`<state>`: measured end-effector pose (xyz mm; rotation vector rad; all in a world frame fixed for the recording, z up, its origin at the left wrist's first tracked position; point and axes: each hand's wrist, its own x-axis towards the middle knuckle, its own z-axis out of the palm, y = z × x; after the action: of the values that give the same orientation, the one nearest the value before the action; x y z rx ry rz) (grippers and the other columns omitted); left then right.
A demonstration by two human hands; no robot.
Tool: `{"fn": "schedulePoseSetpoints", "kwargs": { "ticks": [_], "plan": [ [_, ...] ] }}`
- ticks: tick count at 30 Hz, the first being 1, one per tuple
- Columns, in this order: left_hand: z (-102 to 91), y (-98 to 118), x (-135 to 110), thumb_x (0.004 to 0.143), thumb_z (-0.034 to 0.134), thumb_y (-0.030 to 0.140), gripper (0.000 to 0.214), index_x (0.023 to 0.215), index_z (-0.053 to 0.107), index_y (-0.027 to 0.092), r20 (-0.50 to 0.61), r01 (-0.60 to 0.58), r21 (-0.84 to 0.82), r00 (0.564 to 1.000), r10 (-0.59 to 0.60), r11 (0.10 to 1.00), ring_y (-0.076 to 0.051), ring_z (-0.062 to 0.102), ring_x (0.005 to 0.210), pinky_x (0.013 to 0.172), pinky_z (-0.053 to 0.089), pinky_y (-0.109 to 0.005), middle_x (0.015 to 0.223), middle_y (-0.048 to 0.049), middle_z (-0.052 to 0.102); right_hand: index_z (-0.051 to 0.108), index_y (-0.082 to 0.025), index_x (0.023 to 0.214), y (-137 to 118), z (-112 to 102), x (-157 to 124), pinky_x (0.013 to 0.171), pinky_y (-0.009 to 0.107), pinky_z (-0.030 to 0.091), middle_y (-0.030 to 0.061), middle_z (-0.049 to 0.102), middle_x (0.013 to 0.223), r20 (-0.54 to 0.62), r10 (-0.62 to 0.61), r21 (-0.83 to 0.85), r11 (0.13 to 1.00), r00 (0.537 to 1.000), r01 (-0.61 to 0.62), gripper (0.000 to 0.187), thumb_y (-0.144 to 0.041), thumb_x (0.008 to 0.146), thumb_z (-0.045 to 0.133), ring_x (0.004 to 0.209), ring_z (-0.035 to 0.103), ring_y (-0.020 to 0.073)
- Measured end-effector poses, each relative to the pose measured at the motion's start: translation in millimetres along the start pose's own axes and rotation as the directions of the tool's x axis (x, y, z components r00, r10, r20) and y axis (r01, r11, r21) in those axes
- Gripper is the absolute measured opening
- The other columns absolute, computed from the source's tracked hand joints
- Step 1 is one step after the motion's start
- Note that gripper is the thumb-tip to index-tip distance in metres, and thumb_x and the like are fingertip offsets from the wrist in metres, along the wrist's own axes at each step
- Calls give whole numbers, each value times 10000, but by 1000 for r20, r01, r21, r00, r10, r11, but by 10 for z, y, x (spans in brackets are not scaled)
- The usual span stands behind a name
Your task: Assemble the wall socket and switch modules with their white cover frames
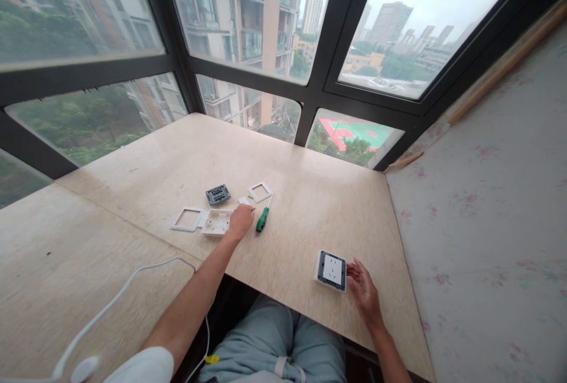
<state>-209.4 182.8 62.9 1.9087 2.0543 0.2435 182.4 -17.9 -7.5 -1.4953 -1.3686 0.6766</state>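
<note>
My left hand (241, 222) is closed, fingertips pinched together at the table by a small dark piece too tiny to make out. It partly covers the right side of a white mounting box (215, 223). A small white plate (244, 200) lies just beyond its fingers, and a green-handled screwdriver (263, 219) to its right. My right hand (364, 291) is open, fingers spread beside the right edge of a wall socket (332, 270). That socket sits face up in a white box, its dark grey surround showing.
A dark grey socket module (218, 195) lies behind the mounting box. One white frame (176, 223) is at its left, another white frame (266, 197) near the screwdriver tip. A white cable (128, 280) crosses the left tabletop. Windows and a papered wall (469, 241) border the table.
</note>
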Motion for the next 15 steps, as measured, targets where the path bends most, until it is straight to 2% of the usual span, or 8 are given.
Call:
{"fn": "schedulePoseSetpoints", "kwargs": {
  "ticks": [4, 8, 12, 15],
  "plan": [
    [-62, 57, 69, 873, 493, 178, 232, 894, 715, 112, 28, -23, 50, 999, 22, 998, -297, 650, 983, 844, 474, -369, 1000, -195, 681, 485, -182, 1362, -18, 15, 2, 863, 469, 595, 156, 669, 1158, -13, -3, -7, 1000, 1000, 3, 577, -450, 872, 629, 1004, 693, 272],
    [-174, 96, 119, 767, 589, 141, 113, 783, 693, 100, 43, -53, 28, 998, 52, 998, -333, 637, 1003, 842, 464, -387, 956, -206, 682, 469, -191, 1379, -33, 18, 0, 869, 475, 592, 152, 663, 1169, -8, -19, -14, 1000, 1000, 18, 575, -428, 879, 624, 1001, 690, 266],
    [-304, 129, 65, 705, 630, 159, 60, 678, 668, 121, 18, -73, -83, 997, 75, 994, -312, 653, 938, 788, 467, -348, 838, -158, 693, 456, -192, 1390, -54, 16, 2, 859, 472, 596, 156, 659, 1171, 0, -48, -22, 999, 999, 48, 569, -410, 890, 615, 997, 688, 266],
    [-376, 164, -59, 757, 612, 257, 137, 730, 680, 141, -3, -98, -227, 995, 100, 969, -227, 668, 789, 683, 471, -279, 774, -84, 693, 431, -195, 1407, -71, 12, 4, 872, 479, 589, 159, 641, 1196, 16, -73, -43, 996, 997, 74, 593, -404, 886, 623, 1016, 677, 268]
  ]
}}
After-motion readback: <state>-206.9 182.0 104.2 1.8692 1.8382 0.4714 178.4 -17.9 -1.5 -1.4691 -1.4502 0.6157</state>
